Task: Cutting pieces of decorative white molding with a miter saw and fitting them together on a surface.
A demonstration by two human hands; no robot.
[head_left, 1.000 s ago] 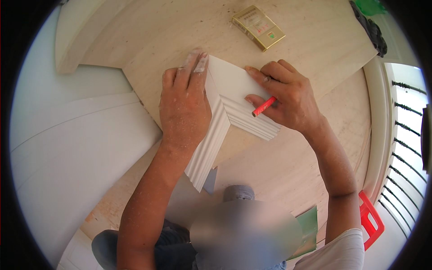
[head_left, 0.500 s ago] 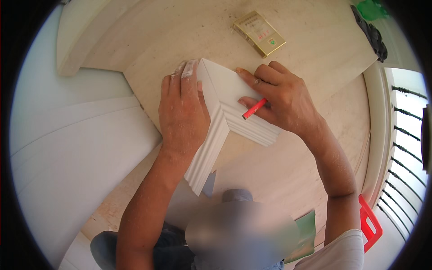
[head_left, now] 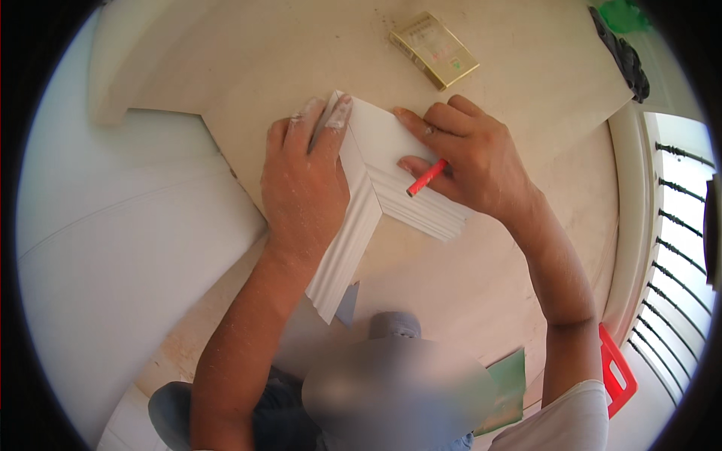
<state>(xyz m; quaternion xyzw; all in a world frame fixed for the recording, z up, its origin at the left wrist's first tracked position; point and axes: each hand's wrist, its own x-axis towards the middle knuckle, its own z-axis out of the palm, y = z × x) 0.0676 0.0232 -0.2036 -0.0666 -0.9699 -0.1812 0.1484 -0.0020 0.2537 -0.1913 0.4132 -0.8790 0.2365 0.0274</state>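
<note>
Head view: your left hand has fingers slightly apart over the left moulding; thumb hidden, can't tell if clamped. Your right hand clamps the red pencil in its curled fingers, index and thumb tips spread on the right moulding. Mitre sits between both hands' fingers. Gold box beyond right fingertips.

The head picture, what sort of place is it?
Perhaps a building being fixed up: the left hand is dusty, on white trim, and black bars line the picture's right side.
</note>
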